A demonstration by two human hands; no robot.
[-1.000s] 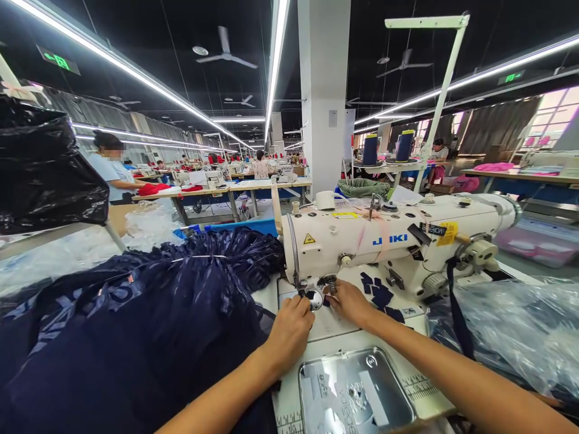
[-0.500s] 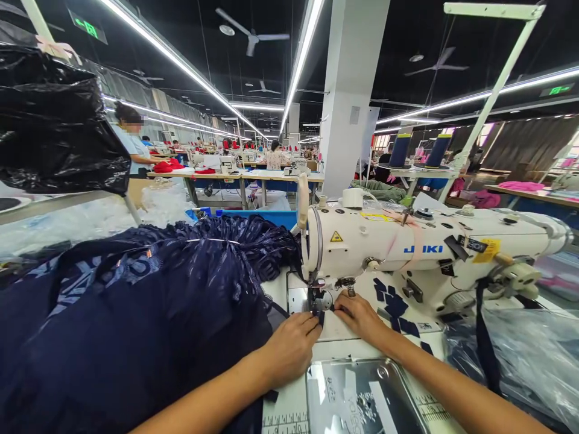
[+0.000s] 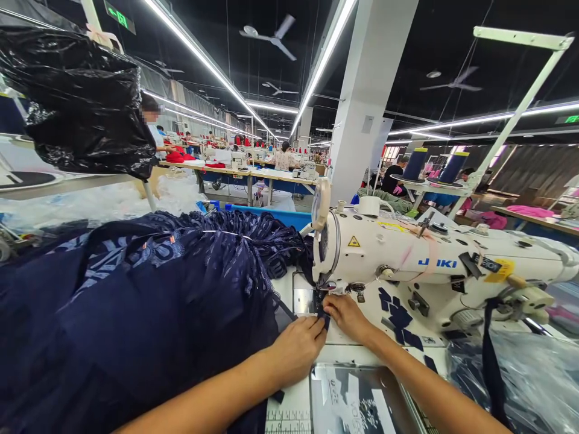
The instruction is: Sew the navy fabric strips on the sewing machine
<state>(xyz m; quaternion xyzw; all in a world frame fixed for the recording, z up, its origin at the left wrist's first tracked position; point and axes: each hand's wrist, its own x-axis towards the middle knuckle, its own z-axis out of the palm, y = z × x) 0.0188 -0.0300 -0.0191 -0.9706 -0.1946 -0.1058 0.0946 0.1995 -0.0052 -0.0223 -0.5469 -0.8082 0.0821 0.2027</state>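
A white JUKI sewing machine [image 3: 434,265] stands on the table in front of me. Both hands meet just below its needle. My left hand [image 3: 296,349] is closed, its fingertips pinching a small navy fabric piece [image 3: 324,317] by the presser foot. My right hand [image 3: 348,314] is closed on the same piece from the right. A big heap of navy garments [image 3: 145,313] lies against my left forearm. Several small navy patches [image 3: 398,318] lie on the machine bed under the arm.
A metal plate [image 3: 357,401] is set in the table near me. Clear plastic bags [image 3: 529,374] lie at right. A black bag [image 3: 81,102] hangs at upper left. Blue thread cones [image 3: 434,166] stand behind the machine. Other people work at far tables [image 3: 253,175].
My view has swung left and up, so the machine sits further right. Both hands stayed at the needle; the shiny part by the presser foot is now hidden and the navy piece shows between my fingers.
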